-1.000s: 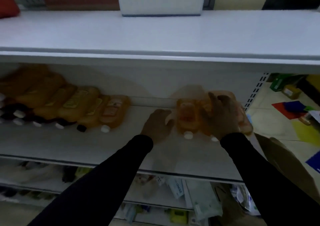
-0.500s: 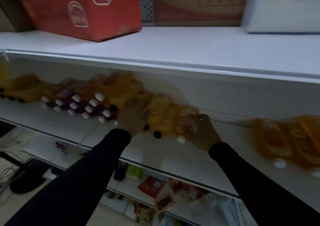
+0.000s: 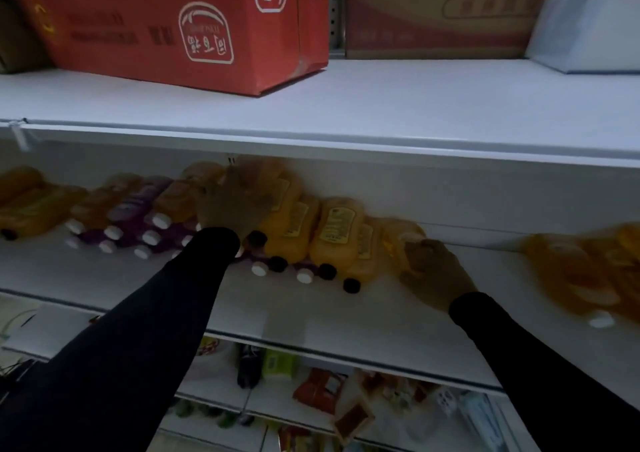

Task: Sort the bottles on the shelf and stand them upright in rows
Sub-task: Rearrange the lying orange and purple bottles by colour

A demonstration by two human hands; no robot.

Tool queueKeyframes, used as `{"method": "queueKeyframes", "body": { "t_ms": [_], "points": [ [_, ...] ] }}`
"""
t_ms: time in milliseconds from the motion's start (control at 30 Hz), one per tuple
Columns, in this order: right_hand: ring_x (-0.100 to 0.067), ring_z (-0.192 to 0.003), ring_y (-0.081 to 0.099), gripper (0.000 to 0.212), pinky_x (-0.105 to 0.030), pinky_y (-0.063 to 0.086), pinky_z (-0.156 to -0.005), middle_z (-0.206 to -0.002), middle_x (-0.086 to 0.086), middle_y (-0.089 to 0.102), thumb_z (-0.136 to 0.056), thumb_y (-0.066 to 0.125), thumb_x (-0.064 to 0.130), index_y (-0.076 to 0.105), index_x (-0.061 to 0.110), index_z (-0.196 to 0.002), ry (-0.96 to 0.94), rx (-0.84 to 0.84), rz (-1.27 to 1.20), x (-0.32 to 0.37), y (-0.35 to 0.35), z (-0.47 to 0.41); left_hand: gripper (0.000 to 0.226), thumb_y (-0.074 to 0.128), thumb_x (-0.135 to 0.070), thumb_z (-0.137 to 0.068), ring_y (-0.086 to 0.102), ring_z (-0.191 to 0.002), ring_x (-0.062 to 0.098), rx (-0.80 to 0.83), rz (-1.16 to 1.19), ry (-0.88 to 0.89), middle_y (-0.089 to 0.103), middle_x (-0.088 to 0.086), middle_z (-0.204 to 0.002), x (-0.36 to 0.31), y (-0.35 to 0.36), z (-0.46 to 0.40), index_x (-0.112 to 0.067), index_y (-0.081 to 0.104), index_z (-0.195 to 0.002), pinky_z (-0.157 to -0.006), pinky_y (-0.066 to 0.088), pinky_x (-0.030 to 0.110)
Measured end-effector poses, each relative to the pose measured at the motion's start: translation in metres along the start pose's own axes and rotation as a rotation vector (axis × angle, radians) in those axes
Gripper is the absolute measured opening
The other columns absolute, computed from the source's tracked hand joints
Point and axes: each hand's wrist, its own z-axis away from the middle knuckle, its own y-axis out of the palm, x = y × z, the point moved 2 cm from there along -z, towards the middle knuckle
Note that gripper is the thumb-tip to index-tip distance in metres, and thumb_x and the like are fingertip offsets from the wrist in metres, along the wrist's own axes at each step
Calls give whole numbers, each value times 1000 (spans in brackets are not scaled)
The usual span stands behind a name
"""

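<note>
From the head view, a long pile of orange plastic bottles point(image 3: 332, 233) lies on its side along the white metal shelf point(image 3: 311, 309), caps toward the front edge, with a few purple bottles point(image 3: 135, 209) with white caps mixed in at the left. The left hand point(image 3: 235, 202) reaches in over the middle of the pile, blurred; it lies on the orange bottles, but whether its fingers curl round one I cannot tell. The right hand point(image 3: 433, 271) grips the rightmost bottle of that group, fingers wrapped over its body. A second blurred clump of orange bottles point(image 3: 588, 275) lies well apart to the right. The yellow labels carry print too small to read. Above, a red cardboard box point(image 3: 180, 25) shows white Chinese characters, upside down. Both arms wear black sleeves point(image 3: 138, 347) and stretch forward, well apart.
</note>
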Motion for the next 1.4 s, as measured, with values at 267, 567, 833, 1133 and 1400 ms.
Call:
{"method": "queueKeyframes", "body": {
  "t_ms": [267,567,833,1133,1400],
  "points": [
    [-34,-130,40,80,-36,35,-107,-147,-15,35,-82,63,54,27,29,-149,150,-15,-96,-1,13,9,92,60,-67,-62,50,-117,38,-224,425,79,55,16,-129,-30,-5,43,-15,43,-136,-99,40,48],
    [-19,-111,59,64,-27,47,-74,-122,3,65,-66,80,48,65,22,-122,431,-293,-1186,-77,-60,41,66,67,-59,-67,58,-91,11,-103,774,343,62,-8,-108,-141,32,103,-30,51,-125,-73,35,8],
    [-24,-106,60,60,-29,42,-82,-122,-3,64,-77,73,49,57,24,-129,280,-528,-248,-173,-128,100,60,78,-49,-60,66,-85,17,123,745,394,70,-3,-92,-253,112,167,-28,63,-113,-72,51,28],
    [-20,-131,40,58,-5,23,-97,-147,-5,41,-88,58,41,45,23,-141,201,-264,-115,-223,-99,90,87,74,-54,-70,42,-113,34,330,491,244,42,16,-120,-318,176,216,-31,34,-143,-99,39,37],
    [-39,-138,23,68,-48,29,-110,-150,-24,21,-92,57,29,26,4,-148,109,-288,-13,-228,-112,92,77,71,-42,-82,40,-108,13,460,677,420,19,6,-146,-332,196,222,-29,29,-145,-85,35,10]
  ]
}}
